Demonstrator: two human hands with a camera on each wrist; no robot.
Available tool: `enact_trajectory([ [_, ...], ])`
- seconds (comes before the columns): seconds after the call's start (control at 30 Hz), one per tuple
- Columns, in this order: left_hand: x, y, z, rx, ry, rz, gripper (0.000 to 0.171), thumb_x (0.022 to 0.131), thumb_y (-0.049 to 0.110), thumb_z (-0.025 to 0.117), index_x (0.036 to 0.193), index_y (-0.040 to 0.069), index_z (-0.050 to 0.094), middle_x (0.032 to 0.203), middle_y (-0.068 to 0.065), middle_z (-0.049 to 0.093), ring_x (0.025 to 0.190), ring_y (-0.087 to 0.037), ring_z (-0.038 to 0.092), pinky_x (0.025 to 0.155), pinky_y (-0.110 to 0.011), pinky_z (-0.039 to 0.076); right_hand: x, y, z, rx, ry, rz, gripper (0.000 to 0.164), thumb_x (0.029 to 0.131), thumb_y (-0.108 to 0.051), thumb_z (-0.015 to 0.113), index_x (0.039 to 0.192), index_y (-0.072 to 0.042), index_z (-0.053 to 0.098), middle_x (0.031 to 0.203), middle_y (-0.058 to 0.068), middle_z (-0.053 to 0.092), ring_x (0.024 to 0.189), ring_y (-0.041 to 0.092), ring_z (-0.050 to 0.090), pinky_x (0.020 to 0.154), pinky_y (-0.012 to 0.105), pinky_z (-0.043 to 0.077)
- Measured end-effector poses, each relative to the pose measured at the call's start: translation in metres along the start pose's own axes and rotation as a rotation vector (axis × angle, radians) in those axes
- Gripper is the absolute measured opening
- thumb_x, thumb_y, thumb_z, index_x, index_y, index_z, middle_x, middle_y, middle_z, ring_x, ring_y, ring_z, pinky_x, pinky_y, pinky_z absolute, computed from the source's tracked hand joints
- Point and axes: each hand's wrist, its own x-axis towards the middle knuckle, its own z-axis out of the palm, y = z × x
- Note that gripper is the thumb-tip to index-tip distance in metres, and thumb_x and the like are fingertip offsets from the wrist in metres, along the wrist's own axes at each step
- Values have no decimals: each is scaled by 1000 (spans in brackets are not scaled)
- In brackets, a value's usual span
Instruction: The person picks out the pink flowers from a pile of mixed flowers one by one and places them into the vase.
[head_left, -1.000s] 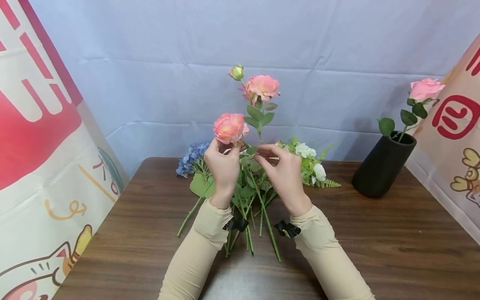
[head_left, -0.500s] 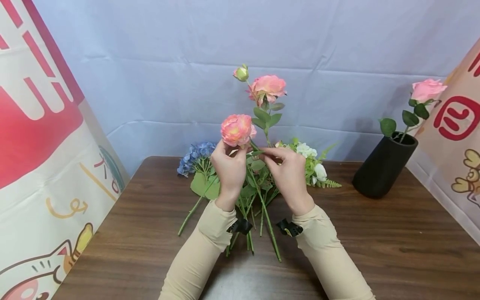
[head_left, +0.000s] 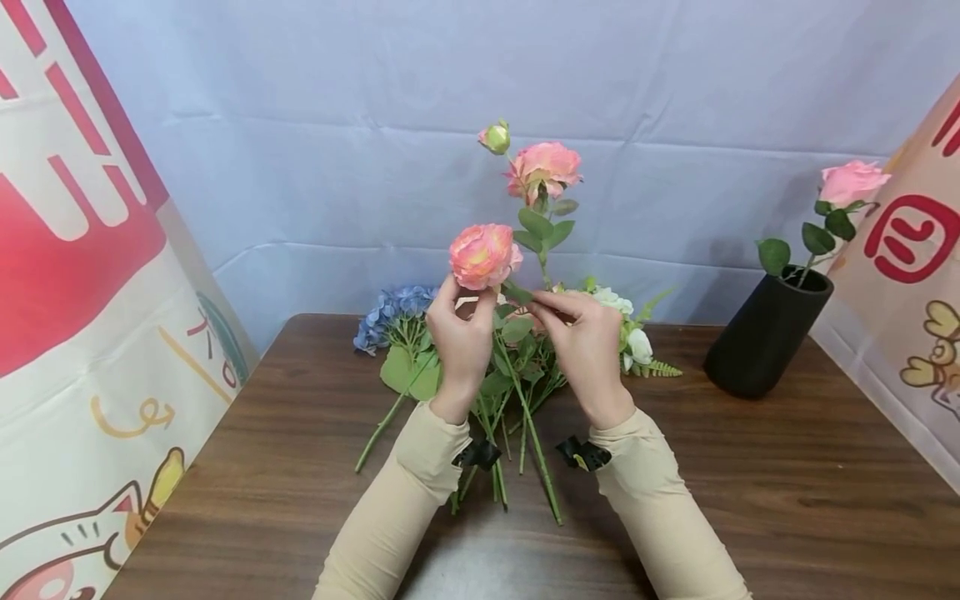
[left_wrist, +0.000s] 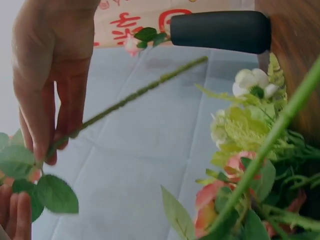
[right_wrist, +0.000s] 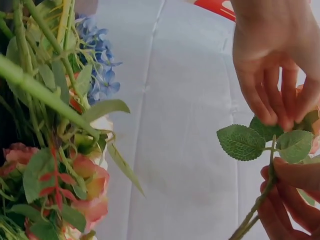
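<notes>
My left hand is raised just under a pink-orange artificial flower. Its fingertips pinch among the leaves below the bloom, seen in the right wrist view beside a green leaf. With thumb and fingers my right hand pinches the green stem, which runs out past the fingers in the left wrist view. A second pink bloom and a green bud stand higher behind the hands. They seem to belong to the same spray, but the join is hidden.
Beneath the hands, a pile of flower stems lies on the brown table. It includes a blue hydrangea and white flowers. At the right, a slanted black vase holds a pink rose. Fabric hangs around the table.
Both hands have drifted right with the pink blooms and bud. The leaf between the hands has turned. The pile and the vase have stayed put.
</notes>
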Motion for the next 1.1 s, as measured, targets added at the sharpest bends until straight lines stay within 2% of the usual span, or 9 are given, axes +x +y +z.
enact_trajectory([
  [0.17,2,-8,-9,121,33,49,10,88,7,61,96,3,66,84,-11,65,78,-17,60,66,-31,53,5,2,-9,-36,17,-12,13,80,-12,75,92,-5,77,81,11,74,68,20,68,60,32,55],
  [0.3,5,-16,-20,170,38,47,11,89,7,59,98,6,66,86,-9,63,77,-18,58,69,-33,50,15,4,-18,-87,30,-41,13,80,-14,75,90,-6,77,81,11,74,69,22,69,61,35,55],
  [0.43,8,-23,-31,213,11,22,13,89,8,59,100,6,65,93,-9,59,79,-20,55,72,-37,48,23,10,-27,-144,46,-63,14,79,-16,76,90,-6,78,80,13,74,68,25,70,60,38,54],
  [0.57,9,-27,-42,269,-18,2,14,90,9,58,103,6,64,98,-11,56,84,-23,53,74,-35,47,29,18,-38,-184,50,-68,15,80,-16,75,91,-7,77,82,13,74,69,26,70,60,39,54],
  [0.7,11,-33,-54,325,-50,-6,16,91,8,58,105,5,63,102,-17,55,91,-30,51,80,-40,46,33,26,-51,-224,44,-50,16,82,-17,74,94,-7,77,85,13,74,72,27,70,63,40,53],
  [0.83,13,-40,-69,379,-81,-30,18,91,10,58,107,5,63,105,-17,54,97,-34,48,84,-43,45,36,33,-63,-273,42,-26,17,83,-17,73,96,-7,77,85,14,74,72,29,69,66,42,52],
  [1.1,13,-50,-92,468,-122,-53,21,91,13,59,111,7,63,109,-13,55,100,-30,48,85,-44,41,42,46,-86,-326,56,-9,18,84,-15,72,98,-6,76,87,16,73,74,32,68,68,45,51],
])
